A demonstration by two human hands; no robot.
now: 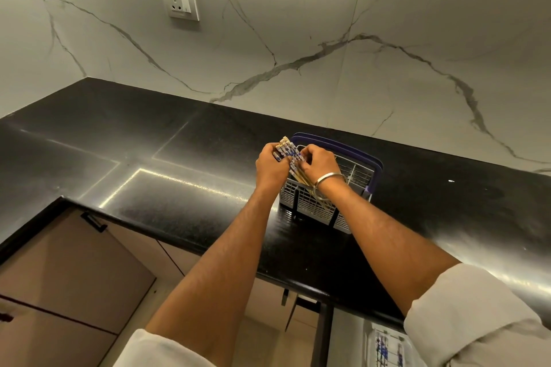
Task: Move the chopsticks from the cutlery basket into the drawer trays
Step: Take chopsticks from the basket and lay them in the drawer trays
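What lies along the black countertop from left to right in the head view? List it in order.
Bare countertop → left hand gripping the chopsticks → right hand pinching chopsticks too → cutlery basket with its purple handle.

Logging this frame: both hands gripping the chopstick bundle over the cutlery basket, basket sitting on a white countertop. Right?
Not quite. The countertop is black, not white; only the wall behind is white marble. The head view shows it. The rest holds: left hand and right hand both grip the chopsticks over the cutlery basket.
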